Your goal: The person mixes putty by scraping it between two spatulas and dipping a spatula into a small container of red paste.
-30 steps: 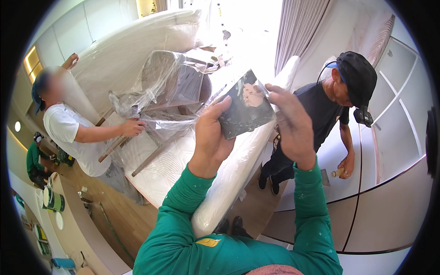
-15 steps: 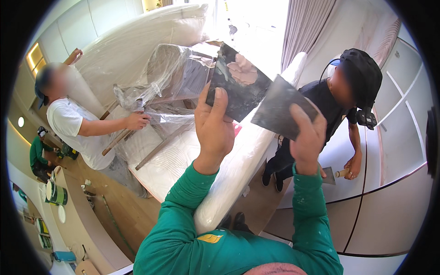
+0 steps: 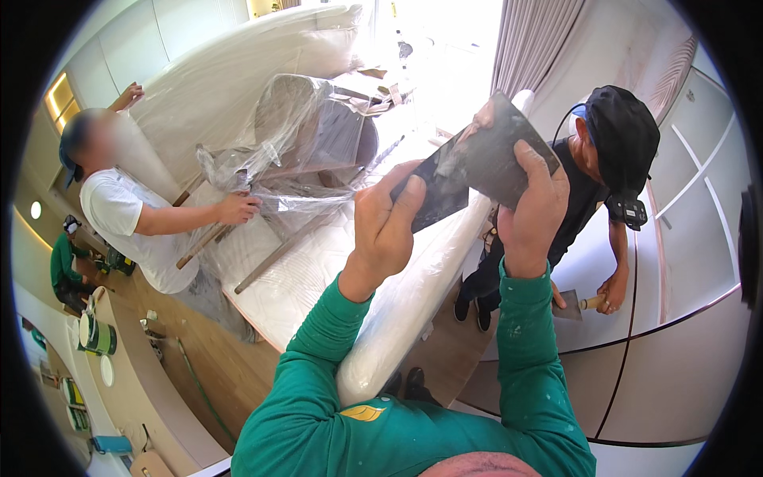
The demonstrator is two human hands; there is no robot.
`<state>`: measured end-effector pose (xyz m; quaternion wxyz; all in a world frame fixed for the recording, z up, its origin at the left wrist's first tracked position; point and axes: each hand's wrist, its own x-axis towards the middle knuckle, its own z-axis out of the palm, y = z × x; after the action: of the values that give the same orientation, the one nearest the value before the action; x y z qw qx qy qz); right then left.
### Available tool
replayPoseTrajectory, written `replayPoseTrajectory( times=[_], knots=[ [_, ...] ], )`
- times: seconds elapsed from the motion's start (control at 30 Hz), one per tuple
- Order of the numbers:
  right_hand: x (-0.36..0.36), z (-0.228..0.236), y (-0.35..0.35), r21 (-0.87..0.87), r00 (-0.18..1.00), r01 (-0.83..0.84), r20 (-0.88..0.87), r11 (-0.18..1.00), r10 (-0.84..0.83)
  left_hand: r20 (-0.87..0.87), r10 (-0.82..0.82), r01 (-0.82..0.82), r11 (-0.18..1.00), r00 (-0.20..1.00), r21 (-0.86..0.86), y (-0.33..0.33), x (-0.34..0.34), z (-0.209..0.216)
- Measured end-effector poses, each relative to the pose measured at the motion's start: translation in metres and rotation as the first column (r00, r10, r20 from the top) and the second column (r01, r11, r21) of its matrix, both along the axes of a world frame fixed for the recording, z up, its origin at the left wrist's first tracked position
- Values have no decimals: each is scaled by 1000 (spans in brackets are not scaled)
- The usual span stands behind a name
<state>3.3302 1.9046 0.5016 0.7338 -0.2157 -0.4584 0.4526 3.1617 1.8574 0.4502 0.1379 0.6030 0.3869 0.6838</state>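
My left hand (image 3: 385, 226) grips a dark, smeared putty spreader (image 3: 439, 208) by its lower left edge, thumb on top. My right hand (image 3: 536, 213) pinches a second flat putty blade (image 3: 502, 155), grey and streaked, with the thumb on its face. The right blade lies across the left spreader and hides much of it; whether they touch I cannot tell. Some pinkish putty (image 3: 482, 119) shows at the upper left edge of the right blade. Both tools are held up in front of me.
Plastic-wrapped furniture (image 3: 294, 119) lies ahead to the left, beside a person in white (image 3: 139, 211). A long wrapped roll (image 3: 397, 334) runs below my hands. At right, a person in black (image 3: 584, 211) holds a scraper (image 3: 568, 304). A bucket (image 3: 97, 335) stands on the left counter.
My right blade has moved up and left over the left spreader, covering most of the putty. My left hand has shifted slightly right and lower. The person at right has bent their head down.
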Motion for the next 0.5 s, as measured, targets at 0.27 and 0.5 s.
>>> replayPoseTrajectory(
  times=[0.27, 0.5],
  knots=[
    [-1, -22, 8, 572, 815, 66, 442, 818, -375, 883, -392, 577, 796, 258, 185, 10, -13, 5],
    [-34, -25, 47, 793, 540, -151, 566, 591, -623, 822, -467, 564, 793, 324, 228, 9, -34, 3]
  ],
)
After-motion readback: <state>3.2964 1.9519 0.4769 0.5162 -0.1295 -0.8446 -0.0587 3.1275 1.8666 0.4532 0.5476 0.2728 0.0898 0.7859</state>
